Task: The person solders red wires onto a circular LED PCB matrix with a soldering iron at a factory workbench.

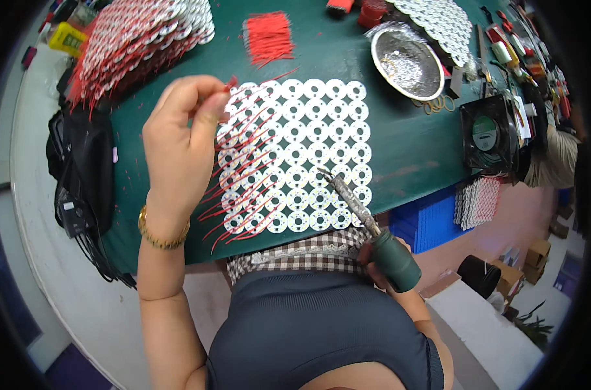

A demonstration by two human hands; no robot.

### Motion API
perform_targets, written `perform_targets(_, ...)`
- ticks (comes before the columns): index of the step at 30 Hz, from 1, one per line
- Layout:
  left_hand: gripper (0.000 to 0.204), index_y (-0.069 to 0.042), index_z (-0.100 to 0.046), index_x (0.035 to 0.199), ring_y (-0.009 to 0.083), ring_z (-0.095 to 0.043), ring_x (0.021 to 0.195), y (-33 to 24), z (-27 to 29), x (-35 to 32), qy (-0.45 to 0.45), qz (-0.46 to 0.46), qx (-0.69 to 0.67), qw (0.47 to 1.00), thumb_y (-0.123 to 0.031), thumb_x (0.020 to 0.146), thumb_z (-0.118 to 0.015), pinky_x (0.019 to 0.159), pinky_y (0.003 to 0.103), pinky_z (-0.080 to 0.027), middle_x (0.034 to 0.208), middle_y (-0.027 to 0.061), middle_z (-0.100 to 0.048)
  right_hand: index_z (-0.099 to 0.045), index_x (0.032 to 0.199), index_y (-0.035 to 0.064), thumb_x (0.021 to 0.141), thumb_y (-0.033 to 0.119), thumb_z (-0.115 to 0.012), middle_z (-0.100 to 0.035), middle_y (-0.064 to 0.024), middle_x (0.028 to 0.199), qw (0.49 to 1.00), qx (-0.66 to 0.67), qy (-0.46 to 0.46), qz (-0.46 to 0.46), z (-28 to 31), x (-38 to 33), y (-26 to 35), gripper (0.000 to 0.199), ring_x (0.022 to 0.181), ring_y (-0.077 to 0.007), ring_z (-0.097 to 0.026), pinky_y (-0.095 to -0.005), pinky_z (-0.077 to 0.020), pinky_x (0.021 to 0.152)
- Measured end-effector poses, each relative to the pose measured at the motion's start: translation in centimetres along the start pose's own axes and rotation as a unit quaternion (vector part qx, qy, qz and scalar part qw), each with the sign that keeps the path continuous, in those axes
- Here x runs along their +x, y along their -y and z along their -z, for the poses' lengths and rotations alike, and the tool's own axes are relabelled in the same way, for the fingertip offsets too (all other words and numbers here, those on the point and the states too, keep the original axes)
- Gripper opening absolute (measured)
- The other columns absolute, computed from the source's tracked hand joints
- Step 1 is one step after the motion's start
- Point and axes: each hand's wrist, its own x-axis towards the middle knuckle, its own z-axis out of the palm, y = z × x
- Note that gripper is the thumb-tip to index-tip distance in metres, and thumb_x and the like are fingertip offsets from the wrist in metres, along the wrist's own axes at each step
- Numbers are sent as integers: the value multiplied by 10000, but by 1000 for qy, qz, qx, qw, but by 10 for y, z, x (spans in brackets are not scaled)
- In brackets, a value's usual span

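A square panel of round white circuit boards (318, 130) lies in front of me on the green table. Thin red wires (243, 185) stick out from its left columns, pointing down and left. Above the panel's upper left corner, my left hand (183, 127) is closed in a pinch, with red wire (231, 82) showing at its fingertips. Low on the right, my right hand (375, 275) is wrapped around the green handle of a soldering iron (394, 260), partly hidden behind it. The iron's tip points up and left over the right-middle of the panel; contact cannot be made out.
A bundle of cut red wires (268, 36) lies beyond the panel. Tall stacks of wired boards (136, 39) stand far left. A metal bowl (407, 62) and a black fan (487, 133) sit to the right. A black bag (84, 172) with cables lies at left. Another person's sleeve (555, 159) shows far right.
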Motion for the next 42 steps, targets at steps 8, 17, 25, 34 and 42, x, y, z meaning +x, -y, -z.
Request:
perform_targets(8, 52, -38, -577, 845, 271, -553, 727, -6, -12, -109, 72, 116, 20, 991, -38, 849, -629, 719, 361, -426, 781, 86, -584, -636, 979, 70, 787, 373, -637, -666, -51, 782, 982, -154, 2, 112, -2, 13, 4, 360, 663, -277, -623, -368, -487, 618)
perform_targets(17, 77, -74, -534, 843, 222, -463, 700, -8, -22, -150, 102, 13, 129, 986, -75, 875, -604, 767, 348, -338, 759, 39, -524, -638, 981, 35, 717, 148, -705, -663, -44, 747, 993, 61, 98, -17, 14, 13, 19, 295, 629, -231, -663, -318, -535, 596)
perform_targets(25, 152, -99, -552, 772, 195, -459, 678, -2, -30, -152, 66, -14, 129, 989, -117, 800, -701, 816, 363, -340, 687, -5, -511, -638, 849, 62, 618, 235, -742, -639, -49, 691, 991, -46, 122, 7, 18, -11, 17, 307, 594, -246, -634, -324, -511, 593)
perform_targets(34, 144, -144, -569, 803, 186, -509, 743, -2, -28, -156, 80, 20, 109, 991, -126, 803, -712, 913, 397, -305, 726, -30, -537, -644, 775, 91, 606, 321, -730, -617, -32, 631, 992, -39, 118, -18, 18, -16, 11, 298, 546, -233, -598, -321, -482, 560)
perform_targets(42, 141, -138, -568, 810, 192, -508, 760, -4, -29, -158, 88, 21, 117, 989, -111, 791, -705, 933, 424, -291, 751, -20, -548, -617, 828, 57, 645, 251, -759, -618, -49, 657, 992, -34, 107, 54, 20, -14, 7, 302, 568, -219, -616, -321, -505, 577)
